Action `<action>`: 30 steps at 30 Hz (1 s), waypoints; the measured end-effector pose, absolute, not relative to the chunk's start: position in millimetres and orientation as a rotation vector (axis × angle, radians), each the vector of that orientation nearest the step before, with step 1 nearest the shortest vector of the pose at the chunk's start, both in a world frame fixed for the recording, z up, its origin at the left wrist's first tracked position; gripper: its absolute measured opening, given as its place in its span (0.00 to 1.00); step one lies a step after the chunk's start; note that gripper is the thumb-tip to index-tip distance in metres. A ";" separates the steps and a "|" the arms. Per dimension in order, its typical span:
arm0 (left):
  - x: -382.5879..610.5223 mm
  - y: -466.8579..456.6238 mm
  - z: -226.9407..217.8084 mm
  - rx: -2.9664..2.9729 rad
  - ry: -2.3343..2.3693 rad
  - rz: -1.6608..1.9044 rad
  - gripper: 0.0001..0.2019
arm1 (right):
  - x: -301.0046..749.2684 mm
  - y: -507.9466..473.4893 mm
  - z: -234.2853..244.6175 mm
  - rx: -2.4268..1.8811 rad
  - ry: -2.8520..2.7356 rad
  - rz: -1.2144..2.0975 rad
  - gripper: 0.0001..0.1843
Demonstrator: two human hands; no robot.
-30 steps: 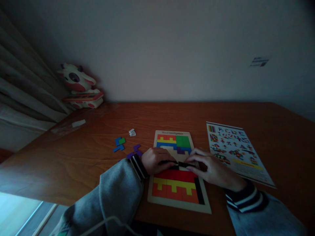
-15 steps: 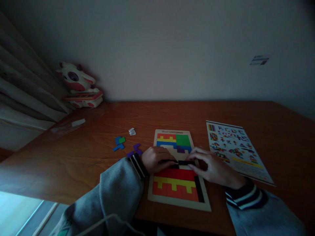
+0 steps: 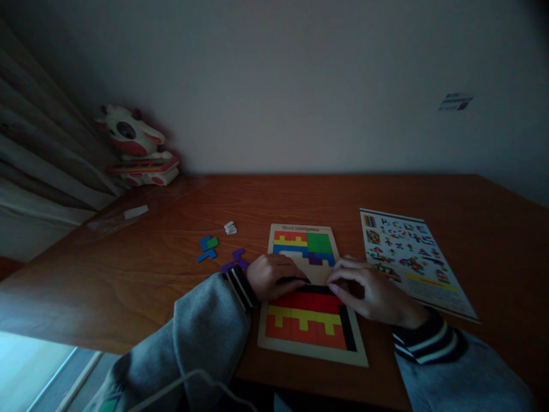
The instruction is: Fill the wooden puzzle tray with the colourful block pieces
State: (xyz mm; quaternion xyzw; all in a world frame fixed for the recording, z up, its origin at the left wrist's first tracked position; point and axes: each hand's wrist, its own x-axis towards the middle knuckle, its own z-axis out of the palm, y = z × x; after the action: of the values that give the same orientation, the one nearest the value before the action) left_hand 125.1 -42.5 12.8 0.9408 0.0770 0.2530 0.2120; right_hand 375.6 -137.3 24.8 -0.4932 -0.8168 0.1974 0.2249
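A wooden puzzle board (image 3: 314,357) lies before me, partly filled with flat coloured pieces. Between the thumb and fingers of my left hand (image 3: 275,278) shows a dark, apparently black piece (image 3: 306,280), mostly covered by the hand. My right hand (image 3: 371,290) has thumb and fingertips drawn together at the right end of a black bar-shaped piece (image 3: 321,289). That bar lies flat just above the red row (image 3: 313,301). Yellow and orange pieces (image 3: 303,333) fill the near part, with an upright black bar (image 3: 347,329) beside them. Green, blue and purple pieces (image 3: 320,245) occupy the far part.
Left of the board lie loose purple pieces (image 3: 238,255), blue and green pieces (image 3: 209,245) and small white pieces (image 3: 230,228). A printed pattern sheet (image 3: 407,257) lies to the right. A cow-shaped toy (image 3: 137,146) stands at the back left. A pale cable (image 3: 193,375) crosses my left sleeve.
The black bar at my right fingertips has gone down from a raised position to lie flat above the red row. My right fingertips have closed together. My left hand has hardly moved.
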 end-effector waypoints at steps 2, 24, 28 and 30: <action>125.3 -42.3 11.1 2.613 0.205 0.711 0.11 | 375.5 -136.9 23.7 -1.356 -2.252 0.548 0.09; 125.7 -36.2 13.8 1.973 0.685 1.087 0.13 | 373.3 -133.4 15.4 -1.410 -1.963 0.485 0.12; 130.8 -36.8 10.2 1.630 0.709 1.061 0.18 | 356.2 -126.5 23.9 -1.414 -1.886 0.536 0.13; 132.9 -38.2 9.3 1.541 0.675 1.050 0.20 | 341.3 -120.0 30.7 -1.384 -1.879 0.590 0.13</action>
State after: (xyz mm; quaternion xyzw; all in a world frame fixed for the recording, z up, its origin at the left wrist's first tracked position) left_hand 132.9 -38.2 9.3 0.6503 0.2848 0.4433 0.5473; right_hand 341.3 -120.0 30.7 -0.5367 -0.7284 0.2287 0.3592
